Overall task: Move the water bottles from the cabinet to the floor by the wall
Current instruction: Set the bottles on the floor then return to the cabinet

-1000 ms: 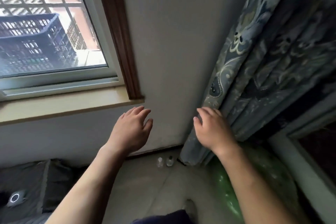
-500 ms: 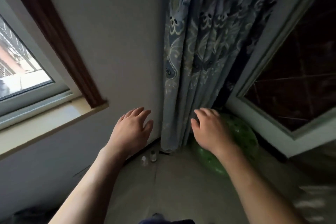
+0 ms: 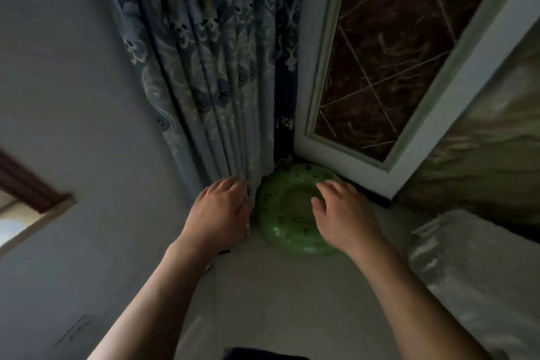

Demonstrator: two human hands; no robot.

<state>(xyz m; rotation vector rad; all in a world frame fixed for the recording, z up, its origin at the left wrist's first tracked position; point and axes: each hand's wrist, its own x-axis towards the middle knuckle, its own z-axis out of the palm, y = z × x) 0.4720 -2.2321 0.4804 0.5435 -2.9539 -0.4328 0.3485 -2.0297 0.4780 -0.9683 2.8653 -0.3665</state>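
No water bottle shows in the head view now; the stretch of floor at the foot of the wall where two stood is behind my left forearm. My left hand (image 3: 220, 209) hangs in front of the curtain's lower edge with relaxed fingers and holds nothing. Held out over the green ring, my right hand (image 3: 340, 209) is empty too, its fingers loosely spread. The pale wall (image 3: 87, 126) fills the left side. No cabinet interior is visible.
A blue patterned curtain (image 3: 210, 67) hangs in the corner down to the floor. A green inflatable ring (image 3: 280, 222) lies on the pale floor (image 3: 292, 301) against a white-framed dark glass panel (image 3: 388, 67). A window sill corner (image 3: 41, 213) shows at left; crinkled plastic sheeting (image 3: 473, 272) at right.
The view has swung to the right: the window slid off the left edge, curtain and glass panel came to the middle. The two small bottles by the wall went out of sight. Both hands stay empty.
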